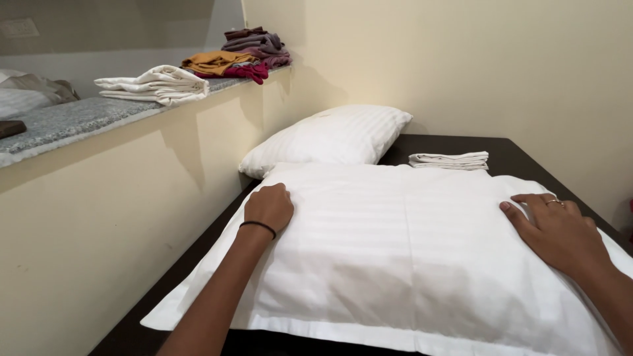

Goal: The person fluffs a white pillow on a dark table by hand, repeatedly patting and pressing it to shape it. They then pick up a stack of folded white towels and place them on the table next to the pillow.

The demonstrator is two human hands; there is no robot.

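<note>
A large white striped pillow (395, 250) lies on a dark table (521, 155) in front of me. My left hand (269, 207), fingers curled into a loose fist, presses on the pillow's left side near its far edge. A black band circles that wrist. My right hand (557, 227) lies flat with fingers spread on the pillow's right side and wears a ring. Neither hand holds anything.
A second white pillow (330, 138) leans at the far left corner against the wall. A folded white cloth (450, 160) lies behind the near pillow. A grey stone ledge (66, 122) on the left carries folded white linen (155, 84) and coloured clothes (241, 56).
</note>
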